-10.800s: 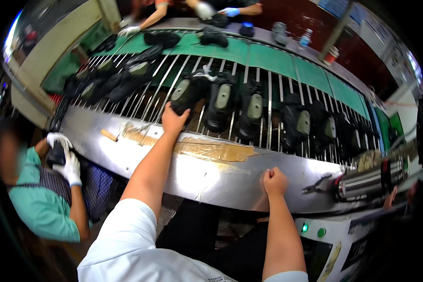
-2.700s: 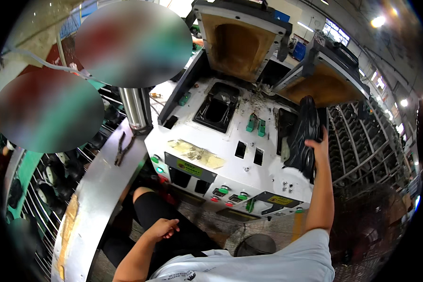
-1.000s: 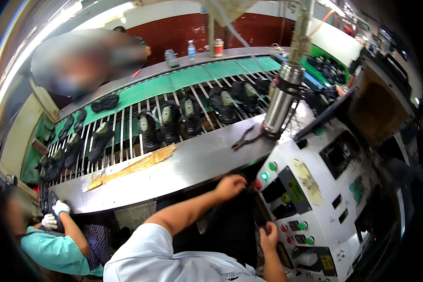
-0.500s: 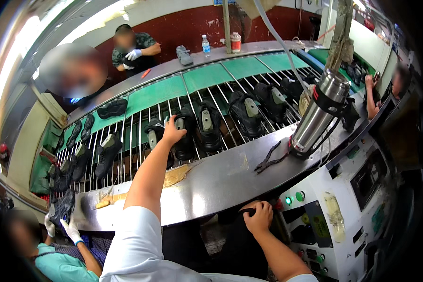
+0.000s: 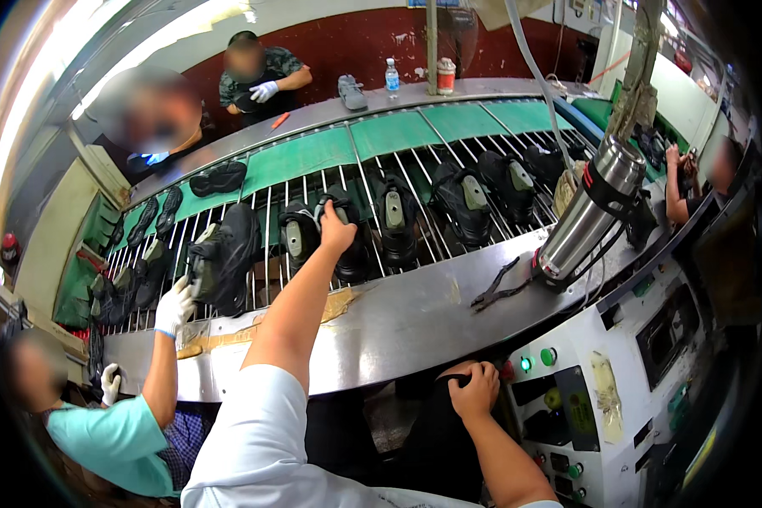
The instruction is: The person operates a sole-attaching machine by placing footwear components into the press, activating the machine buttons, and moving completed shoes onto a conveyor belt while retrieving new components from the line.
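My left hand [image 5: 337, 224] reaches out over the rod rack. Its fingers are closed on the top opening of a black shoe [image 5: 351, 259] with a grey last inside. Just left of it is a similar black shoe [image 5: 297, 239], and to the right stands another black shoe [image 5: 396, 227]. My right hand [image 5: 476, 388] rests low by my dark-clad leg, fingers curled round a thin black piece [image 5: 454, 378] whose kind I cannot make out.
At left, a co-worker's white-gloved hand [image 5: 175, 306] touches black footwear [image 5: 233, 258]. A steel flask [image 5: 591, 207] and black pliers [image 5: 494, 288] sit on the metal ledge [image 5: 398, 326]. A white control panel [image 5: 597, 372] stands at right. Another person [image 5: 262, 76] works beyond the green belt [image 5: 372, 140].
My left hand's fingers have closed on the shoe's opening. The co-worker's gloved hand has moved up to the rack with black footwear. The whole scene has shifted slightly to the right.
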A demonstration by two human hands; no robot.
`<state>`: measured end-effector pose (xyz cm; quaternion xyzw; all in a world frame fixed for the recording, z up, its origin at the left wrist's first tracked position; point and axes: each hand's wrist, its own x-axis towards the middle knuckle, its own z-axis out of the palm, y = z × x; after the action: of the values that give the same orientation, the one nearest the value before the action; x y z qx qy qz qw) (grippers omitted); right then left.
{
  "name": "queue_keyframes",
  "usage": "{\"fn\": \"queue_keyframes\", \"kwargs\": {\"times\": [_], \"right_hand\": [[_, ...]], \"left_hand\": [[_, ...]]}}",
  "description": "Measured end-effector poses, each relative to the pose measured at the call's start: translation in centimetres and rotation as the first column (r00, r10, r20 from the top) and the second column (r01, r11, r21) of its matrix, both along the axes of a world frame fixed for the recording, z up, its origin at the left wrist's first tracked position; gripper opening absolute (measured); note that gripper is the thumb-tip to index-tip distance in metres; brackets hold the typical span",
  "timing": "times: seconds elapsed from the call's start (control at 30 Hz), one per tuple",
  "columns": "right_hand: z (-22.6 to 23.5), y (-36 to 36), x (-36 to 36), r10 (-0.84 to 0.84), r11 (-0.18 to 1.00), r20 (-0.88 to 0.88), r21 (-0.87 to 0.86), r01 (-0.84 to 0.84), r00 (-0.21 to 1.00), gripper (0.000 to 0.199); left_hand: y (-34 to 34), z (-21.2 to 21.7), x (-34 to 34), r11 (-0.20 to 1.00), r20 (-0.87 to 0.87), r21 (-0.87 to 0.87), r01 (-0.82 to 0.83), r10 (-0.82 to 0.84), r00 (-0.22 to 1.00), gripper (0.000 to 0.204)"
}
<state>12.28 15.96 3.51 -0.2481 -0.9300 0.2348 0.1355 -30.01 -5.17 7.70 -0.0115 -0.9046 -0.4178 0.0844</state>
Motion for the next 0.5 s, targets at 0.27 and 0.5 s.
{"fn": "queue_keyframes", "kwargs": {"times": [0.27, 0.5], "right_hand": [[-0.6, 0.3, 2.1, -0.065, 0.998, -0.056, -0.010, 0.065, 0.996, 0.025], [-0.6, 0.3, 1.2, -0.023, 0.999, -0.051, -0.034, 0.021, 0.998, 0.023]], "left_hand": [[-5.4, 3.3, 8.2, 0.936, -0.512, -0.337, 0.099, -0.271, 0.815, 0.052], [-19.6, 1.9, 9.0, 0.873, -0.285, -0.467, -0.142, 0.003, 0.958, 0.075]]}}
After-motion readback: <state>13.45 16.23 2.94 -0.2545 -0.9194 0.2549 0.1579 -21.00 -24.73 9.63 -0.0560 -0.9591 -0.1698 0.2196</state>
